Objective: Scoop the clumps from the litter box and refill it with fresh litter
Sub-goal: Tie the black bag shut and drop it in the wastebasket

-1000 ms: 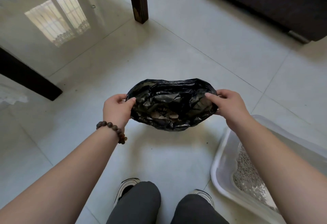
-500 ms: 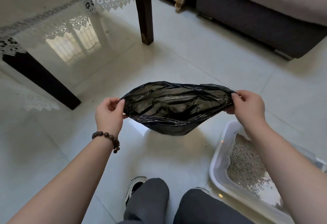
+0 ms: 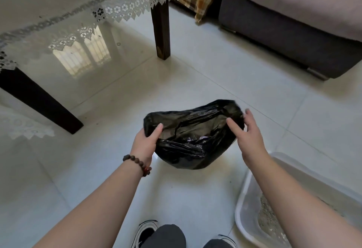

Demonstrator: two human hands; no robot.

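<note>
one crinkled black plastic waste bag hangs over the floor, left of the pale plastic litter box. left hand pinches its near-left rim; right hand fingers spread, barely touching. risk: unsupported right rim collapses, spilling clumps.

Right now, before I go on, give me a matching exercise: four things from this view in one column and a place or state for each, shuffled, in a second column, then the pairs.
Things:
1. crumpled black plastic bag
2. pale translucent plastic litter box
3. brown beaded bracelet
4. dark wooden table leg

Places or states:
A. on the left wrist
B. on the floor at lower right, with litter inside
C. upright on the tiles under a lace cloth edge
D. between both hands, mouth open

Pairs: 1-D, 2-B, 3-A, 4-C. The left hand grips the bag's rim; the right hand has its fingers spread at the other side.
</note>
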